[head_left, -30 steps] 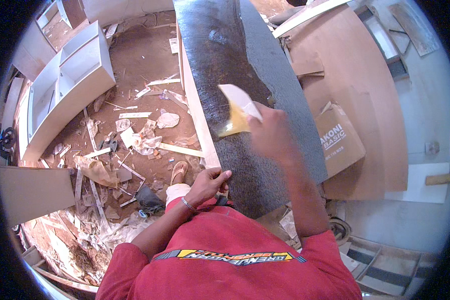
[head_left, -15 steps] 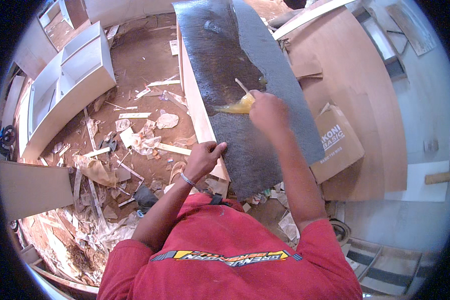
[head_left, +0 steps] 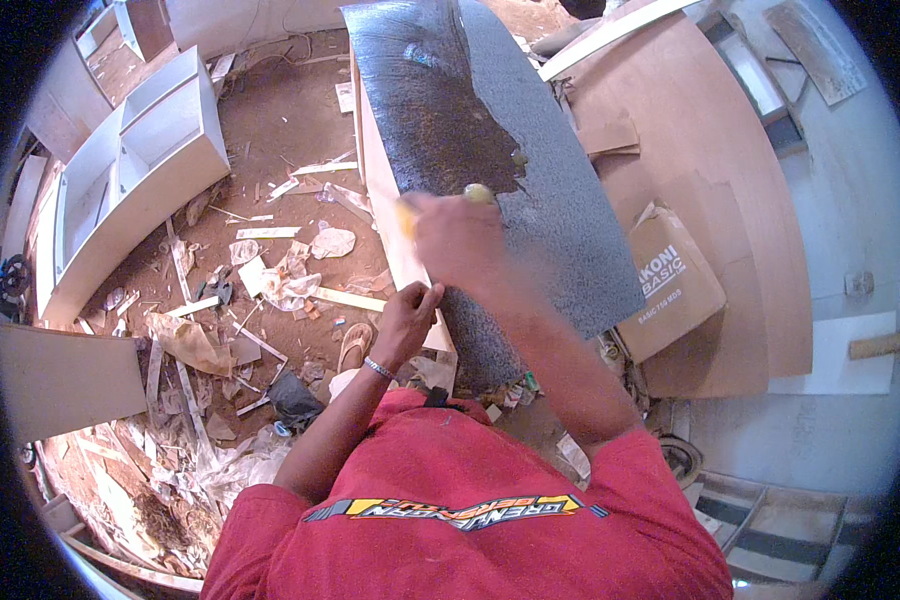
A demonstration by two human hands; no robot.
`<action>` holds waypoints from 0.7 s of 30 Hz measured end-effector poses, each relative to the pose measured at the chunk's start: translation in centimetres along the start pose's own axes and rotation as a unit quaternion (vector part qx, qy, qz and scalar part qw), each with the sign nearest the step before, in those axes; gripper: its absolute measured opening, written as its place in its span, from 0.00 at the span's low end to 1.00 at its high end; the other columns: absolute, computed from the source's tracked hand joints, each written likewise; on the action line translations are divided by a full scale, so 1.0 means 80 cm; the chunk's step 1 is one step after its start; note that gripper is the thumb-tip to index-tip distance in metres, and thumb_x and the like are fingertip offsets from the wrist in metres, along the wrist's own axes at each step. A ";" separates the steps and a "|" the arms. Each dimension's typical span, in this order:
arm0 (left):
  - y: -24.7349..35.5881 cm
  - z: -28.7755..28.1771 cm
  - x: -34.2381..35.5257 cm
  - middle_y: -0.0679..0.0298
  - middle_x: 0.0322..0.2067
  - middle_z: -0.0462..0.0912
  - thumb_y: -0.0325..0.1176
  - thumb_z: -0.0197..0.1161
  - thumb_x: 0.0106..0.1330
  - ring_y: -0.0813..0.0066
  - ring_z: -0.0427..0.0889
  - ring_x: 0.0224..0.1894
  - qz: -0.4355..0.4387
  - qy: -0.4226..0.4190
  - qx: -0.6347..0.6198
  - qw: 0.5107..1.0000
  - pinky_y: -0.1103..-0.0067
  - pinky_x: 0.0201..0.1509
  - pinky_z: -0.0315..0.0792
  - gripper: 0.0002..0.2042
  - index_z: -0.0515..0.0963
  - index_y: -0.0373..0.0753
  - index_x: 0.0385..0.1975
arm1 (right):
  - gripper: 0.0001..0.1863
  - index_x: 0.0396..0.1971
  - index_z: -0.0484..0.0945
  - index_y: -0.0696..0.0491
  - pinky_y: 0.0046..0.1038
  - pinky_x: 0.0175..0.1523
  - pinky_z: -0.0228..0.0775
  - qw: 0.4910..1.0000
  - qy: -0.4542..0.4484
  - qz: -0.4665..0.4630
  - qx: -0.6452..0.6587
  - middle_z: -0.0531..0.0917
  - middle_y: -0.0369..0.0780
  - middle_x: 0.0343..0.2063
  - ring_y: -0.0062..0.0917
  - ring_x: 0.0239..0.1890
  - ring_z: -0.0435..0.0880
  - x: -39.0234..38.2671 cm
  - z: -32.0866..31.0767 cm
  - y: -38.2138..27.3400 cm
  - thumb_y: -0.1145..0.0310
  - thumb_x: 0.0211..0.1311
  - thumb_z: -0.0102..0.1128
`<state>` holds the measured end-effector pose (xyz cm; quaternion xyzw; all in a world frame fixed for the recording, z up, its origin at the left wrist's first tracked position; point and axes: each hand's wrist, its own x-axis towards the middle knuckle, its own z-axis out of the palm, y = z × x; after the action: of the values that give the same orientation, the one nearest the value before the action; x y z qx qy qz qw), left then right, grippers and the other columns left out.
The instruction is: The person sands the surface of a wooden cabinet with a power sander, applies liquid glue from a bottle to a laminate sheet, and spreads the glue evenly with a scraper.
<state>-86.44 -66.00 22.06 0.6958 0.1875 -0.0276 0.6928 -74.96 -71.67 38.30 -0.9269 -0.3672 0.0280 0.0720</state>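
Note:
A long speckled grey sheet (head_left: pixel 570 250) lies on a pale wooden support (head_left: pixel 375 160), with a glossy dark wet coating (head_left: pixel 430 120) over much of its left part. My right hand (head_left: pixel 460 240), smeared by motion, grips a spreader (head_left: pixel 407 215) carrying yellow paste at the sheet's left edge; the tool is mostly behind my fingers. My left hand (head_left: pixel 411 315) is closed at that same edge, lower down, thumb against the sheet's rim. A small pale yellowish blob (head_left: pixel 478 193) shows just beyond my right hand.
A white open cabinet (head_left: pixel 130 190) lies at the left amid scattered scraps and offcuts on the dirt floor (head_left: pixel 270 120). A grey board (head_left: pixel 70 380) juts in lower left. Large plywood panels (head_left: pixel 730 170), a printed cardboard piece (head_left: pixel 660 300) and strips stand at the right.
My right hand and spreader have swept leftward to the sheet's edge, blurred now. My left hand has moved up along the edge since a second ago and stayed there.

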 end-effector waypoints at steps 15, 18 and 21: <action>0.006 0.033 -0.072 0.66 0.18 0.79 0.47 0.63 0.73 0.81 0.76 0.22 -0.051 0.026 -0.029 0.998 0.78 0.27 0.69 0.21 0.79 0.34 0.24 | 0.14 0.46 0.83 0.50 0.47 0.45 0.79 0.996 -0.002 0.066 -0.062 0.86 0.46 0.35 0.45 0.38 0.87 -0.084 0.003 0.119 0.68 0.63 0.55; 0.012 0.029 -0.069 0.66 0.18 0.79 0.48 0.63 0.73 0.80 0.77 0.22 -0.062 -0.007 0.012 0.998 0.77 0.27 0.70 0.22 0.79 0.33 0.25 | 0.12 0.44 0.83 0.51 0.47 0.47 0.79 0.993 -0.055 0.071 -0.083 0.85 0.48 0.35 0.45 0.39 0.87 -0.038 0.008 0.089 0.69 0.64 0.53; 0.018 0.030 -0.073 0.62 0.19 0.80 0.49 0.63 0.72 0.77 0.79 0.22 -0.073 -0.031 0.041 0.996 0.74 0.29 0.72 0.23 0.79 0.31 0.26 | 0.11 0.40 0.82 0.52 0.47 0.44 0.80 0.996 -0.031 0.014 -0.079 0.85 0.49 0.33 0.45 0.38 0.88 -0.021 0.044 0.049 0.68 0.64 0.52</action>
<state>-90.87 -69.59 25.04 0.7072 0.2148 -0.1074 0.6650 -73.94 -75.25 34.22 -0.9333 -0.3577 0.0289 -0.0131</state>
